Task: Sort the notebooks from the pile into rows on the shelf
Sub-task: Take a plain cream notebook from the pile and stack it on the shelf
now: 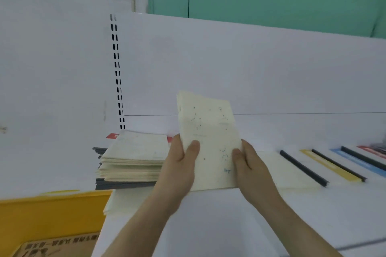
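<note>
Left hand and right hand are pinching the cream notebook sides above the shelf front edge, risking slipping from the light thumb grip.

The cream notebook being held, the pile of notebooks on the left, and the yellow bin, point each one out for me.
cream notebook [208, 131]: head view, middle of its dotted front cover.
pile of notebooks [135, 152]: head view, top cover of the stack.
yellow bin [52, 215]: head view, its outer wall.
</note>
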The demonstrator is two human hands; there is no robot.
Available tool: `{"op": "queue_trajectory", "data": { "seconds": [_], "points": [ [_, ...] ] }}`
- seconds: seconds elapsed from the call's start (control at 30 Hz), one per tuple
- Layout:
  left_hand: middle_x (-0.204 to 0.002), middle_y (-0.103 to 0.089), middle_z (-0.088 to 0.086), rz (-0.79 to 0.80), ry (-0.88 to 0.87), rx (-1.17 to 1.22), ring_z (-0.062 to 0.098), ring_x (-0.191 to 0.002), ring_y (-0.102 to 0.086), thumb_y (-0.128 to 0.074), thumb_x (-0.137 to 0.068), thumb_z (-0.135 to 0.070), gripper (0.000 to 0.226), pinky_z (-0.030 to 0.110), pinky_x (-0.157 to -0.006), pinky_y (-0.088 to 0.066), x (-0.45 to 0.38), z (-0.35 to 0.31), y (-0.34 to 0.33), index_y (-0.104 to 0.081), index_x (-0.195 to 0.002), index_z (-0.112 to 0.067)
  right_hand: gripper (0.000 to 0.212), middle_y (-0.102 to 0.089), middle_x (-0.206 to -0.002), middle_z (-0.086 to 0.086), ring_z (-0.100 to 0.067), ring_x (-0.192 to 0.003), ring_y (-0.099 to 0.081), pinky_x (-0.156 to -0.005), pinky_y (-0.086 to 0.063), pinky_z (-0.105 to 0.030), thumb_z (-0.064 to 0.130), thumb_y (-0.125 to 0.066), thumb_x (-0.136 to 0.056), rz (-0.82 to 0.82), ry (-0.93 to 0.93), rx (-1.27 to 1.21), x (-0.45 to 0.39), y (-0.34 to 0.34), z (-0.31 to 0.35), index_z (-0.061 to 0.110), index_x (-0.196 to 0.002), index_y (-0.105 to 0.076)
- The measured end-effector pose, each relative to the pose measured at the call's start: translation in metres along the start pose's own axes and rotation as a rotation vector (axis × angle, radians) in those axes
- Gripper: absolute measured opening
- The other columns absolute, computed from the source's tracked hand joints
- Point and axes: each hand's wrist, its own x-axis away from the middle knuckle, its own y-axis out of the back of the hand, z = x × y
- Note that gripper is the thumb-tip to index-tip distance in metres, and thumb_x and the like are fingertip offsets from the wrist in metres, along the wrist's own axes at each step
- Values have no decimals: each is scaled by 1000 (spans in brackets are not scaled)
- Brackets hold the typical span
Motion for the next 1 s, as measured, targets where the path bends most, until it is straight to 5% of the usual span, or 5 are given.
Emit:
{"op": "queue_trajectory", "data": {
  "seconds": [0.23, 0.5, 0.7, 0.83, 1.0],
  "points": [
    [-105, -65, -17, 46, 20, -191, 6, -97, -62, -42, -104, -40, 13, 37, -87, -54, -7, 22, -48, -50, -112, -34, 52, -32, -133, 28, 3, -123, -37, -99, -28, -17, 22, -37, -103, -38, -7, 104, 5, 43, -32, 25, -153, -24],
    [-99, -56, -17, -10, 62, -396, 0, -87, -53, -38, -105, -35, 11, 23, -69, -46, -24, 47, -116, -43, -112, -27, 59, -32, -132, 21, 7, -108, -33, -89, -28, -10, 24, -40, -103, 100, 40, 186, -21, 92, -88, 28, -155, -13],
    [-96, -58, -19, -196, 22, -525, -2, -85, -53, -46, -103, -30, 23, 29, -71, -47, -39, 68, -159, -50, -125, -25, 75, -37, -143, 19, -7, -126, -44, -103, -43, -31, 39, -54, -94, 266, 126, 265, -60, 128, -138, 30, -154, -9],
    [-105, -60, -5, -255, 101, -528, 20, -92, -57, -49, -102, -29, 39, 38, -81, -47, -40, 80, -168, -38, -140, -29, 93, -20, -157, 11, -9, -146, -15, -118, -17, -28, 56, -63, -85, 448, 116, 359, -71, 129, -156, 22, -155, -13],
    [-112, -63, -2, -322, 206, -459, 17, -96, -59, -54, -101, -28, 33, 34, -78, -45, -40, 100, -144, -48, -133, -31, 123, -22, -155, 8, -14, -146, -13, -119, -19, -35, 71, -73, -62, 620, 115, 373, -75, 107, -164, 21, -155, -9]
  ]
}}
